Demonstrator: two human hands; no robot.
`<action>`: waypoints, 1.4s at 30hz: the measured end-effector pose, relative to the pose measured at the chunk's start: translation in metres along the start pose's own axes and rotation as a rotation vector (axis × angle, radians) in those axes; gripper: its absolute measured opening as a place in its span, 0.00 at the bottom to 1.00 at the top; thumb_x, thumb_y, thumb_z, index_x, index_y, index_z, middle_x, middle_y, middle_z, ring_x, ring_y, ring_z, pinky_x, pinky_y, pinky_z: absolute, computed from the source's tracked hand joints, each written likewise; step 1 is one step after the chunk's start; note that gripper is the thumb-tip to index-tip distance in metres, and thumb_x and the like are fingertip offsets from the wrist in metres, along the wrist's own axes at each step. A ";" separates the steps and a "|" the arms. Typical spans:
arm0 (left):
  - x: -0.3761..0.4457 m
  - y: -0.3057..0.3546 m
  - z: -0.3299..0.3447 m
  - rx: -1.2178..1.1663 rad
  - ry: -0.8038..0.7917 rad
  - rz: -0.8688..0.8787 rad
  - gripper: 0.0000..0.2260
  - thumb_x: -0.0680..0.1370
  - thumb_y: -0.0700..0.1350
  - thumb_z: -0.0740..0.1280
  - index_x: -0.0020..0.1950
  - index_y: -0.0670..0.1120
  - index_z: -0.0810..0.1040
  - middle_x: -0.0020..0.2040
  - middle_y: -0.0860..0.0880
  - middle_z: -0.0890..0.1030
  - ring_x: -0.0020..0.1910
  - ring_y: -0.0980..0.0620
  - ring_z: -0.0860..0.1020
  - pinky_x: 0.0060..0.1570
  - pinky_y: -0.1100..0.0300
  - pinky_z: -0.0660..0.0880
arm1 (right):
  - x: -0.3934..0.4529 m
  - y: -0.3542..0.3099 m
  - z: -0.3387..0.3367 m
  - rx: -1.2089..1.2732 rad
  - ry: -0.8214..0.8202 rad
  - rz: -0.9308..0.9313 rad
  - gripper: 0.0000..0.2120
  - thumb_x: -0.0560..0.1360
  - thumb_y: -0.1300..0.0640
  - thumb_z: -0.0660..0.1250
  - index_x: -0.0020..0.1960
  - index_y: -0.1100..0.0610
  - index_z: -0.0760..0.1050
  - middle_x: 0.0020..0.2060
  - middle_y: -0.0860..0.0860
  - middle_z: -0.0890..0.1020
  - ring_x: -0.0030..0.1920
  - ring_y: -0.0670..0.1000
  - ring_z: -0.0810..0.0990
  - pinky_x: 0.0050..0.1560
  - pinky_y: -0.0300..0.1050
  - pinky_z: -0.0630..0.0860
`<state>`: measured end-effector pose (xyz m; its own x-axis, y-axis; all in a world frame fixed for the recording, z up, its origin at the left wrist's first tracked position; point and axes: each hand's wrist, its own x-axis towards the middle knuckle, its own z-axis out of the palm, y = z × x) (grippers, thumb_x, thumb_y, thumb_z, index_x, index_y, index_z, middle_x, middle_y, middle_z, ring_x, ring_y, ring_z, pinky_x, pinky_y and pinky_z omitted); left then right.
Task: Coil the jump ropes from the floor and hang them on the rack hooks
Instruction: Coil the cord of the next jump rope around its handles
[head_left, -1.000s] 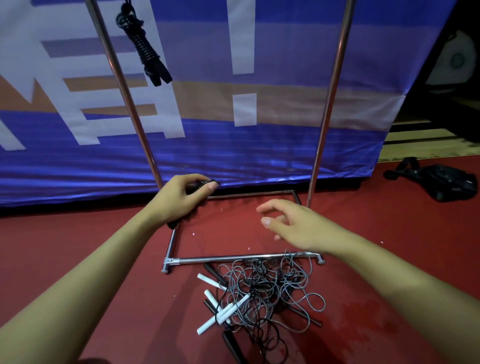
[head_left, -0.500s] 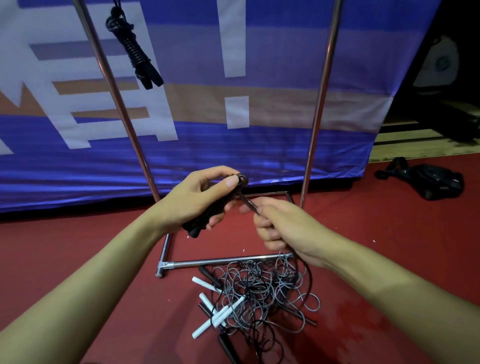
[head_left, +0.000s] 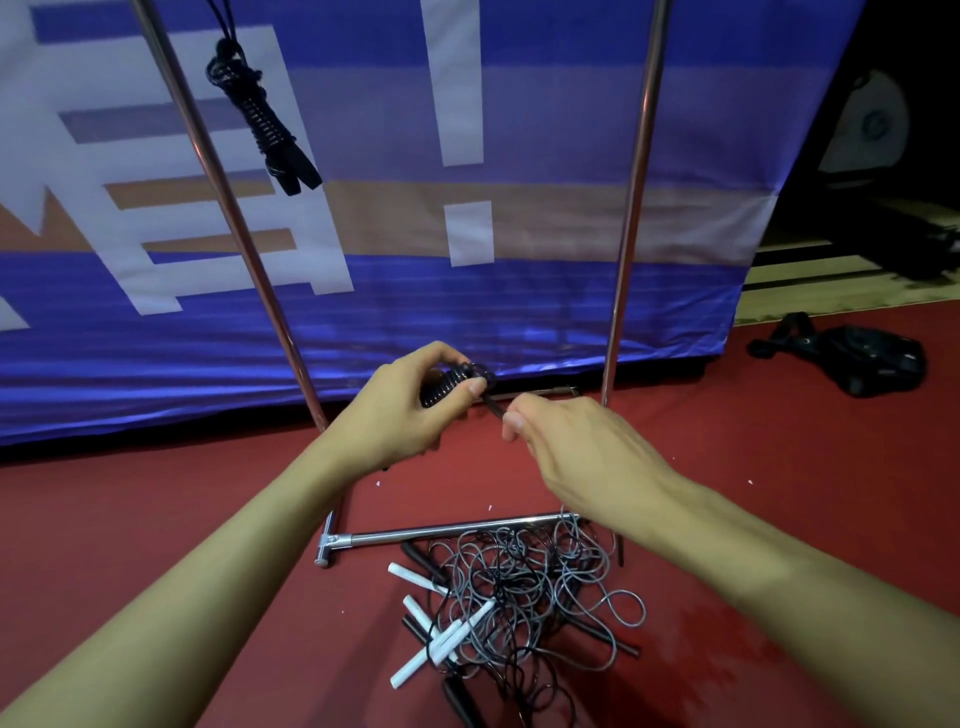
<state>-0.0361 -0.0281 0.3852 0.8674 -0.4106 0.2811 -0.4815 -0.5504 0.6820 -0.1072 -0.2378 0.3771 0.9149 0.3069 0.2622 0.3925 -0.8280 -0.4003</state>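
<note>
A glossy blue banner with white and tan block shapes is hung as the backdrop, its lower part finely creased; below it a matte red floor is laid, flat and slightly speckled; a rack of thin polished metal tubing is stood before the banner, two uprights rising from a rectangular base whose near bar is seen just behind a heap of rope; a loose tangle of jump ropes is spread on the floor, thin grey and black cords looped over slim white and black cylindrical handles; a crumpled black bag is left well apart at the right; one black rope bundle, tightly wound and ribbed, is hung high beside the left upright; the left hand is closed around a ribbed black handle; the right hand is pinched on the thin cord leaving that handle.
</note>
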 end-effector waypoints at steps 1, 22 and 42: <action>0.001 0.000 0.002 0.015 0.012 0.007 0.07 0.81 0.54 0.70 0.54 0.52 0.77 0.35 0.51 0.82 0.26 0.51 0.80 0.32 0.61 0.74 | 0.000 -0.002 -0.002 -0.076 -0.006 0.003 0.13 0.86 0.47 0.53 0.58 0.50 0.74 0.44 0.47 0.81 0.48 0.59 0.81 0.44 0.50 0.71; -0.012 0.031 0.026 0.245 -0.350 0.266 0.17 0.79 0.65 0.68 0.54 0.54 0.83 0.34 0.50 0.78 0.32 0.51 0.74 0.35 0.56 0.73 | 0.018 0.045 -0.031 0.215 0.009 -0.108 0.03 0.74 0.47 0.75 0.45 0.45 0.82 0.40 0.42 0.83 0.43 0.44 0.80 0.47 0.46 0.76; -0.016 0.035 0.006 -0.346 -0.258 0.104 0.15 0.83 0.50 0.64 0.69 0.52 0.75 0.29 0.50 0.74 0.23 0.47 0.70 0.24 0.54 0.68 | 0.008 0.042 0.020 0.505 -0.105 0.044 0.14 0.84 0.40 0.52 0.49 0.47 0.69 0.33 0.40 0.77 0.35 0.41 0.76 0.43 0.47 0.75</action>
<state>-0.0676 -0.0449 0.4003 0.7359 -0.6430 0.2120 -0.4560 -0.2393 0.8572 -0.0813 -0.2608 0.3450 0.9258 0.3443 0.1562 0.3264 -0.5194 -0.7898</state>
